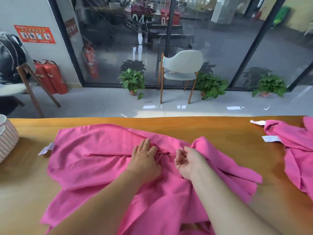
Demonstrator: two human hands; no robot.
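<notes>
Presses the left hand [145, 158] palm down, fingers straight and released, onto a bright pink sheet of thin fabric [94, 160], right at a ridge of creases near its middle. Holds the right hand [188, 160] just right of that, palm turned up, fingers loosely curled round nothing, with a raised fold of the same fabric bunched against its back. Spreads out rumpled from under both hands in every direction over a glossy orange-brown wooden table [211, 129], trailing off the near edge below the forearms. Well left of the pressing hand, at the fabric's corner: a small white paper label [46, 148]; further left still, a white woven basket [7, 141]. Well right of the upturned hand: a second pink cloth [298, 150] with a white tag [271, 138]. Beyond the table, straight past the hands: a pale grey chair on wooden legs [183, 65], a leafy green potted plant [133, 80], and two red fire extinguishers [52, 77] far left by the wall.
</notes>
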